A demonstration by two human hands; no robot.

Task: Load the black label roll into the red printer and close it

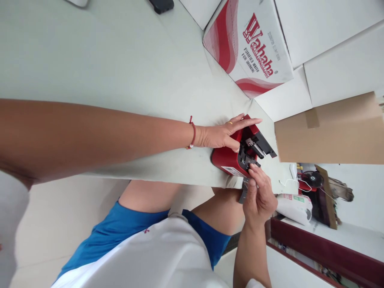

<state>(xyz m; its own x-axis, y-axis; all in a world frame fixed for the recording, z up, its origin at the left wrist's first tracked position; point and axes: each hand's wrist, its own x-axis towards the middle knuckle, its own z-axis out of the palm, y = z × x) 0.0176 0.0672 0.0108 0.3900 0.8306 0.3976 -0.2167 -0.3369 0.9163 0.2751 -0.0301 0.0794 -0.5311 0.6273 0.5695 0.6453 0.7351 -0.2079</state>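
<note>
A small red machine that looks like a label printer [226, 159] sits near the table edge with its hinged lid [263, 145] raised, showing black and metal parts inside. My left hand [223, 135], with a red cord bracelet at the wrist, lies over it. Its thumb presses at the opening and its fingers stretch across the lid, holding the machine. At the front lip of the opening, my right hand [260, 196] has thumb and fingers closed together. What they pinch is mostly hidden. A dark grey strip [244, 191] hangs just beside this hand, below the machine.
A Wahaha water carton [249, 44] and a brown cardboard box [330, 130] stand beyond the machine on the pale table [105, 60]. A black object [162, 5] lies at the top. Toward the right are a white bag [295, 208], a white cable and a dark red shelf [327, 250].
</note>
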